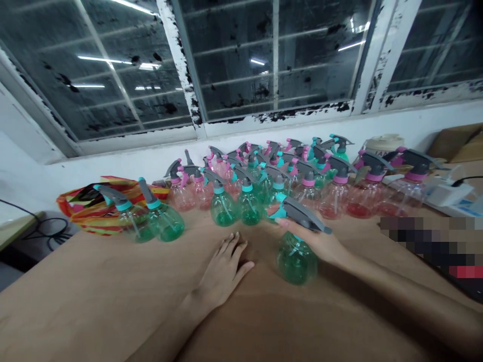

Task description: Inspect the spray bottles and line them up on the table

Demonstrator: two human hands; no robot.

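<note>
My right hand (320, 241) is closed around the neck of a green spray bottle (297, 261) with a grey and teal trigger head. Whether the bottle's base touches the table is hard to tell. Palm down on the wooden table (151, 296), my left hand (222, 269) lies with its fingers stretched out and nothing in it. Just beyond its fingertips stand two green spray bottles (224, 208). Two more green spray bottles (166, 223) stand farther left, one slightly tilted.
Several pink spray bottles (334, 198) and green ones crowd the table's back by the wall. An orange and yellow striped bag (86, 221) lies at the left, near black cables (53, 234). A white tub (385, 143) and cardboard box (458, 143) stand back right, behind a white power strip (453, 193).
</note>
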